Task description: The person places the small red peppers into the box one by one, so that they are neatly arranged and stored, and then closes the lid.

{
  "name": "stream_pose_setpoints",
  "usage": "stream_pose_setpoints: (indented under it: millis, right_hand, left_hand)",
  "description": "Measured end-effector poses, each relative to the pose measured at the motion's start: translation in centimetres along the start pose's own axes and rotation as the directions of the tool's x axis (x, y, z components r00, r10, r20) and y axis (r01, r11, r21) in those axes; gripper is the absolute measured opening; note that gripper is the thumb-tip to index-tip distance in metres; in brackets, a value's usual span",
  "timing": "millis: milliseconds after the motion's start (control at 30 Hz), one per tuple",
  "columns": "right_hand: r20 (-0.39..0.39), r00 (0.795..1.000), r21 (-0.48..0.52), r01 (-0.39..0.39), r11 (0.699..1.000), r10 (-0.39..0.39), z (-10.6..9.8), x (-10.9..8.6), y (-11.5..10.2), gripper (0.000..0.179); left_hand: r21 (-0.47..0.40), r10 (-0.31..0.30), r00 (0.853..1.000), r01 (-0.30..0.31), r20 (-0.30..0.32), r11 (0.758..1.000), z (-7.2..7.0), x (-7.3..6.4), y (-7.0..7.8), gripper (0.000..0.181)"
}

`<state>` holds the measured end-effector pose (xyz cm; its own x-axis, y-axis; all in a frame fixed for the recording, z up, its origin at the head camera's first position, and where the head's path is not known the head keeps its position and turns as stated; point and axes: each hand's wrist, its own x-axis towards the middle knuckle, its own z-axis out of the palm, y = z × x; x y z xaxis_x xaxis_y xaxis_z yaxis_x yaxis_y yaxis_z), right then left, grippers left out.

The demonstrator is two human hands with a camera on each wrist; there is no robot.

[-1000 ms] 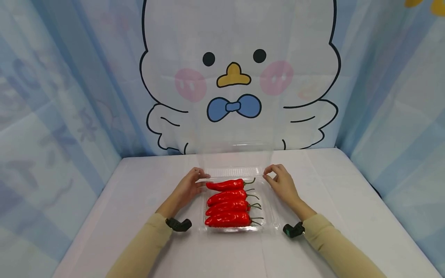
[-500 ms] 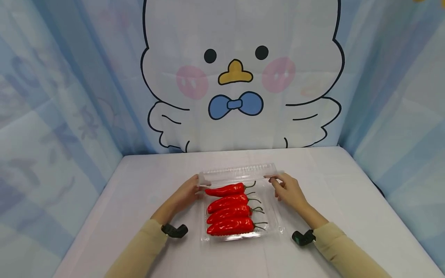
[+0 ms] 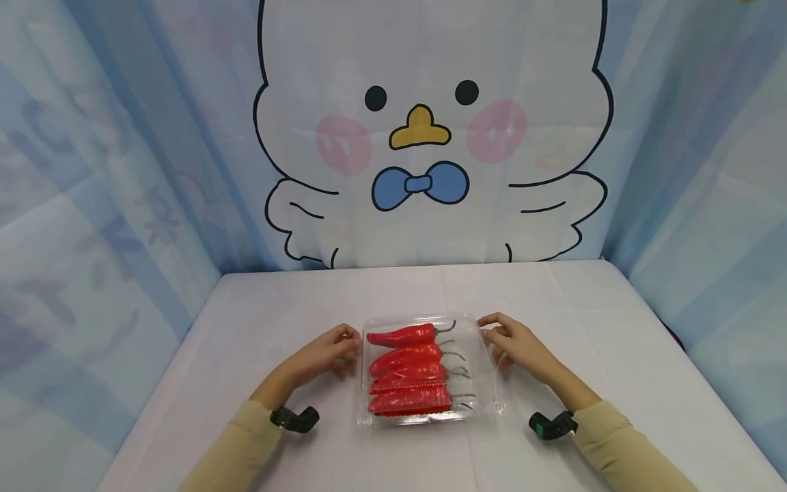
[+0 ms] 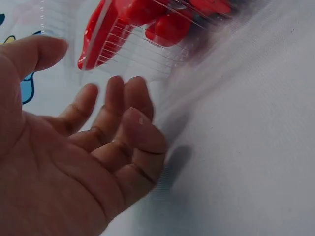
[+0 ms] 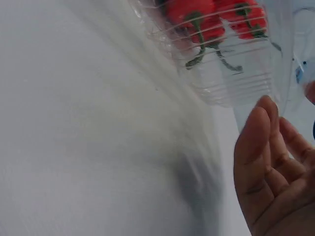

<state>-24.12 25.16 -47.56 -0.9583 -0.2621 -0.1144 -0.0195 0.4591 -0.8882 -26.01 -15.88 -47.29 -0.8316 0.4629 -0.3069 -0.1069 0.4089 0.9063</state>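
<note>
A clear plastic clamshell box (image 3: 482, 393) sits mid-table in the head view, its transparent lid folded down over the top. Several glossy red chili peppers (image 3: 410, 354) lie in a row inside, green stems toward the right. My left hand (image 3: 328, 352) is at the box's left side with loosely bent fingers; the left wrist view shows nothing between thumb and fingers, with the box's ribbed wall (image 4: 130, 46) beyond them. At the far right corner is my right hand (image 3: 516, 345), fingertips right by the plastic edge. In the right wrist view its fingers (image 5: 253, 135) bend loosely below the ribbed wall.
White cloth covers the table (image 3: 295, 444). Behind it hangs a curtain (image 3: 424, 225) with a cartoon bird, and blue-patterned curtains (image 3: 92, 239) close off both sides. Dark wrist cameras (image 3: 295, 419) sit at both sleeve cuffs.
The lid, standing upright behind the box a second ago, has swung forward and down over the peppers. Both hands came nearer with it, and the left hand has moved off the box's edge.
</note>
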Motion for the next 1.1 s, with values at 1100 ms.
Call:
stream_pose_setpoints:
  millis: [1100]
  right_hand:
    - [0.618, 0.784, 0.124, -0.165, 0.978, 0.054, -1.1, -1.7, 0.5, 0.023]
  left_hand:
    - [-0.034, -0.094, 0.895, 0.121, 0.436, 0.992, 0.5, -1.5, -0.2, 0.029]
